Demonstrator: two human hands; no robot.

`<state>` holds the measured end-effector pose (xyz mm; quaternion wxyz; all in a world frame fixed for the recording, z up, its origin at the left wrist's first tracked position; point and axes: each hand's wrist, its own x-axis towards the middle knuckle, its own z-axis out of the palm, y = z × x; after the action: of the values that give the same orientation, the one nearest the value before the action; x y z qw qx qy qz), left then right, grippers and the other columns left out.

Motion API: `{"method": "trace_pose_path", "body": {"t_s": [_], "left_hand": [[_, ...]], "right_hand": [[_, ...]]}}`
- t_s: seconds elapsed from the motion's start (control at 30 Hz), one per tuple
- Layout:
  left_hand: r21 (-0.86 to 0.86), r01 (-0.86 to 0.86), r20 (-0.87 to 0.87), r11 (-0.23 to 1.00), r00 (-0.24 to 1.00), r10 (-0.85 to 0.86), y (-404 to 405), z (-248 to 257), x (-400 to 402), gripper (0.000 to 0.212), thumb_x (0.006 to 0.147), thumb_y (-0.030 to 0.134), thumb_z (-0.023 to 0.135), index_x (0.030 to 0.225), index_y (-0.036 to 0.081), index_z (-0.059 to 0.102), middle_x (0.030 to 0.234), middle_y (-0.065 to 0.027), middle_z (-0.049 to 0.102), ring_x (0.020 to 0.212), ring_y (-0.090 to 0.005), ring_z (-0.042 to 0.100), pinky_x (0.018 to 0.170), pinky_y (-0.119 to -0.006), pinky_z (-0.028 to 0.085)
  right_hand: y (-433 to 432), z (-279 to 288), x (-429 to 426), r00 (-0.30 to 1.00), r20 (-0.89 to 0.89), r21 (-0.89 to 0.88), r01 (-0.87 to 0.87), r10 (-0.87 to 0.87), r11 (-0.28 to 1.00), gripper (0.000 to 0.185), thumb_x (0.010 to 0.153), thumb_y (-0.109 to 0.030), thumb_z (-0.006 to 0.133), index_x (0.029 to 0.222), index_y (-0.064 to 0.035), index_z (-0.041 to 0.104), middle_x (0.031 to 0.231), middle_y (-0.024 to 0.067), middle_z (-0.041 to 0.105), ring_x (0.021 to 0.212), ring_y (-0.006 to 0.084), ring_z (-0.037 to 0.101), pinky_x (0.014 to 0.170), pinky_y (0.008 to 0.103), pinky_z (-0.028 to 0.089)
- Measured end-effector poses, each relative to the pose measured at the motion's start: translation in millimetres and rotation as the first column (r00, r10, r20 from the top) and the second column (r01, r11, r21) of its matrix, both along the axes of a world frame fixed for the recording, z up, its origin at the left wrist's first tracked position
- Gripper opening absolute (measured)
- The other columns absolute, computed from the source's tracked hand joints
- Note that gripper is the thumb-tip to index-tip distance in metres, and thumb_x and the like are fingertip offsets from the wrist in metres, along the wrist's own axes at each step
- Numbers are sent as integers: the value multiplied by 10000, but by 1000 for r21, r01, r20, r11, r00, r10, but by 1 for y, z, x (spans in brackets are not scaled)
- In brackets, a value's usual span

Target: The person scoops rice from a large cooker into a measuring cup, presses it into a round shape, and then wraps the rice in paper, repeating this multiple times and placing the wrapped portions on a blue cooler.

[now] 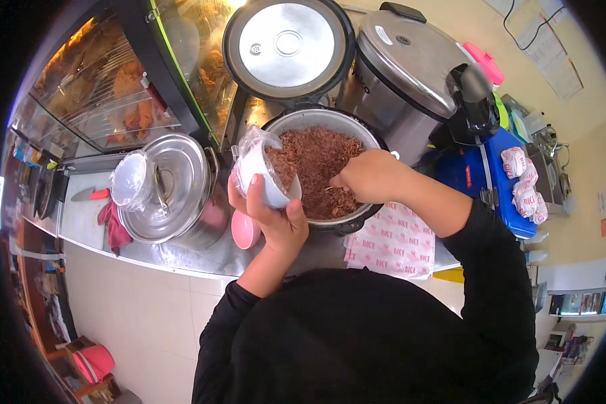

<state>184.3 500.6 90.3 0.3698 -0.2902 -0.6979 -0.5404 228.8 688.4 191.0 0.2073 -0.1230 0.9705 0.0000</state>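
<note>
Reddish-brown cooked rice [323, 156] fills the pot of an open rice cooker [356, 225] in front of me. My left hand [275, 214] holds a tilted white bowl [257, 164], partly wrapped in clear plastic film, at the pot's left edge; brown rice lies in it. Over the pot, my right hand [371, 177] is closed on a thin utensil whose end goes into the rice; most of it is hidden. A pink bowl [246, 230] lies below my left hand. Printed wrapping paper [391, 245] lies right of the pot's front.
At left stand a lidded steel pot [182, 222] with a film-wrapped bowl [131, 181] and tongs on it, a knife [88, 194], a red cloth [115, 227] and a glass food cabinet [106, 91]. A large steel cooker [404, 60] and a blue cooler box [505, 151] bearing wrapped packets [527, 189] are at right.
</note>
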Motion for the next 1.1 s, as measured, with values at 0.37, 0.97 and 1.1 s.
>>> {"method": "trace_pose_path", "body": {"t_s": [0.37, 0.97, 1.1], "left_hand": [[-21, -10, -9, 1000, 1000, 10, 0, 1, -2, 641, 977, 469, 473, 1407, 35, 279, 1387, -353, 242, 1264, -468, 328, 1026, -553, 306], [707, 327, 674, 628, -42, -737, 7, 71, -23, 479, 1034, 379, 327, 1461, 183, 233, 1445, -124, 364, 1280, -277, 463, 940, -459, 516], [802, 266, 578, 535, -123, -807, 13, 67, -27, 498, 1035, 439, 296, 1400, 109, 373, 1324, -117, 519, 1172, -252, 570, 920, -432, 535]], "right_hand": [[22, -31, -37, 856, 516, -420, 254, -1, 871, 327, 876, -112, 589, 1191, -46, 645, 807, 77, 672, 710, 168, 611, 682, 327, 472], [30, 65, -13, 891, 72, -639, 386, -448, 666, 394, 792, -2, 500, 1182, -15, 550, 868, 114, 662, 710, 176, 628, 665, 319, 500], [-8, 24, 7, 729, -576, -458, 87, -370, 885, 372, 780, -2, 571, 1142, -85, 562, 1004, 169, 629, 879, 393, 642, 763, 483, 510]]}}
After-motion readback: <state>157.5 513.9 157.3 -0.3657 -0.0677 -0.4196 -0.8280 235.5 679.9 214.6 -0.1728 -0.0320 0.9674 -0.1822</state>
